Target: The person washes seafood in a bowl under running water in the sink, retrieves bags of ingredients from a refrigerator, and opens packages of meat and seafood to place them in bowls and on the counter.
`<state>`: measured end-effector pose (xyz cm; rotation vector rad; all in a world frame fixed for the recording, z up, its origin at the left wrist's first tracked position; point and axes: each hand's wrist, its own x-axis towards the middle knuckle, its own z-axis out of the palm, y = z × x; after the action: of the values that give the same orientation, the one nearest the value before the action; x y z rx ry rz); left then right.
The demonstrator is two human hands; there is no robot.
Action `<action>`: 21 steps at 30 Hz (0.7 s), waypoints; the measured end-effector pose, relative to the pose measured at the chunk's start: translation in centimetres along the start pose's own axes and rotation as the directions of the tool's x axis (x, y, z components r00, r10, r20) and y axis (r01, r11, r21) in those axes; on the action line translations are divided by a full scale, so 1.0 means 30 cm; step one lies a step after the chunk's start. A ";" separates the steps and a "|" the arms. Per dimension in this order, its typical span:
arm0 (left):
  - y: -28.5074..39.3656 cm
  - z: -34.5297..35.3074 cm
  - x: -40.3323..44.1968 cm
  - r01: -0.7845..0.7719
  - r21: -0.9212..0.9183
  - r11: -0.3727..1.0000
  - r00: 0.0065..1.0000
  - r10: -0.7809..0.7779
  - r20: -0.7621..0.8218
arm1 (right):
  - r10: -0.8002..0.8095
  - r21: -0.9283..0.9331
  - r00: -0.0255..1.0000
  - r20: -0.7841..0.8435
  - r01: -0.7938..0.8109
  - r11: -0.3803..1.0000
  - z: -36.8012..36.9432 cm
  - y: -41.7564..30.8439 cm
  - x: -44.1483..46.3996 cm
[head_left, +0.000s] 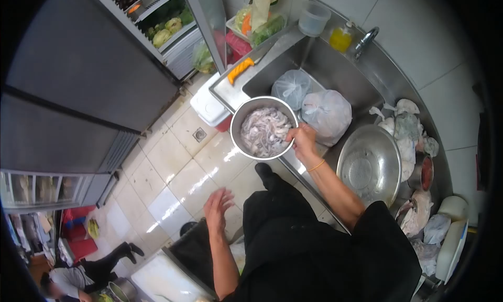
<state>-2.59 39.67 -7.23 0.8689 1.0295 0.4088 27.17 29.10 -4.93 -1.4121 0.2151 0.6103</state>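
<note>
My right hand grips the rim of a round metal pot, with the fingers closed over its edge. Inside lies a heap of pale, purplish raw squid or octopus pieces. The pot hangs over the front edge of the steel sink. Two knotted plastic bags sit in the sink just beyond it. My left hand is held over the floor, away from the pot, its fingers apart and nothing in it.
A knife with an orange handle lies on the sink's left ledge. A large steel bowl stands at the right. A fridge door hangs open at the upper left. Another person is at the lower left.
</note>
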 end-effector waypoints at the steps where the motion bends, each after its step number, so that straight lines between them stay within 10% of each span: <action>1: 0.062 0.081 0.067 -0.042 -0.039 0.998 0.996 0.045 0.080 | 0.006 0.018 1.000 -0.005 -0.006 1.000 0.025 0.020 0.035; 11: 0.287 0.365 0.683 -0.139 0.342 0.929 0.968 0.201 -0.152 | 0.123 -0.079 0.974 0.188 -0.109 0.991 0.252 0.048 0.303; 21: 0.359 0.420 0.669 0.025 0.248 0.968 0.988 0.014 -0.157 | 0.061 -0.254 0.956 0.288 0.015 0.967 0.270 0.066 0.437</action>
<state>19.05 54.15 -7.30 1.0715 1.2476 0.3513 35.31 40.50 -11.67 -1.5439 -0.0884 0.8830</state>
